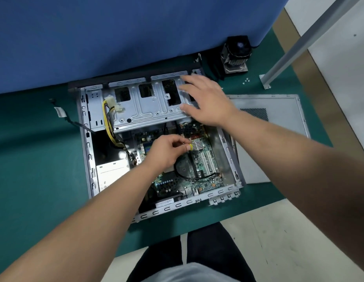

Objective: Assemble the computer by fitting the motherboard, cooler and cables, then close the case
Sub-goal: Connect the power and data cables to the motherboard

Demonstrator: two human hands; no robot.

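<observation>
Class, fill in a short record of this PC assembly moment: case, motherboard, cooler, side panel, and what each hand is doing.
case: open, lying on the green mat
motherboard: inside the case
cooler: not fitted, standing on the mat beyond the case
side panel: off, flat on the mat right of the case
left hand: pinches a small yellow connector over the board
right hand: fingers spread, over the drive cage
</observation>
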